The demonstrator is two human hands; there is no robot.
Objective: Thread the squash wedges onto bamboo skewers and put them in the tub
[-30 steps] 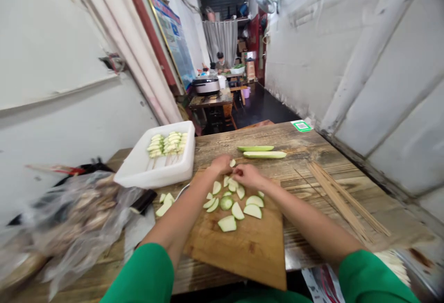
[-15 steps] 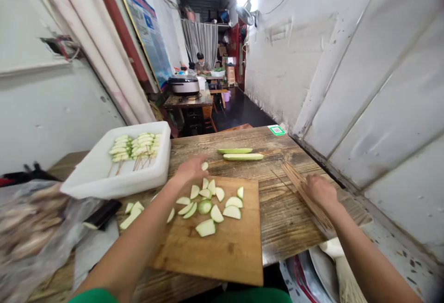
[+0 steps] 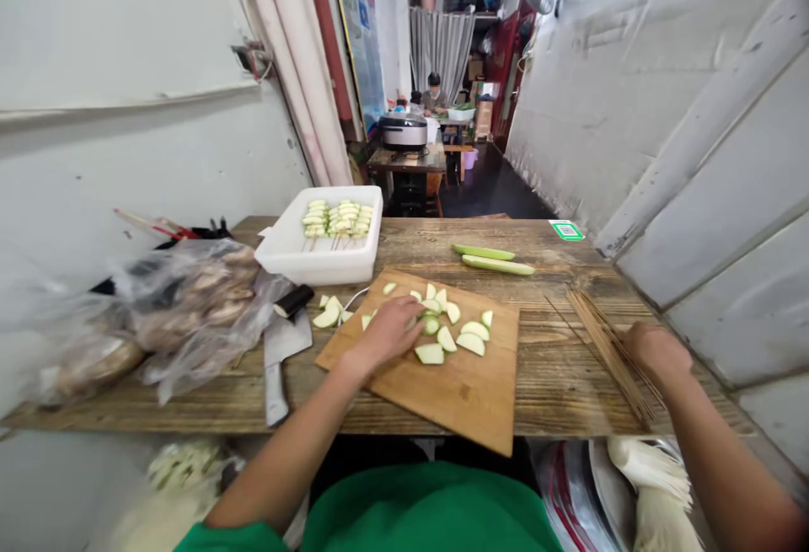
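My left hand [image 3: 385, 330] rests on the wooden cutting board [image 3: 464, 396], fingers curled over the pale green vegetable slices [image 3: 455, 334] at its left side; what it grips is hidden. My right hand [image 3: 654, 347] lies closed on the pile of bamboo skewers [image 3: 603, 345] at the table's right edge. Two long green vegetable strips [image 3: 493, 259] lie beyond the board. A white tray [image 3: 297, 255] holds several skewered slices [image 3: 337, 220].
A cleaver [image 3: 278, 350] lies left of the board beside a few loose slices [image 3: 327, 313]. A clear plastic bag of brownish food [image 3: 177, 308] fills the table's left side. White walls close in on both sides. A seated person [image 3: 433, 93] works far down the corridor.
My right hand left the slices and went right to the skewer pile. My left hand drew back onto the slices at the board's left. The view pulled back and shifted.
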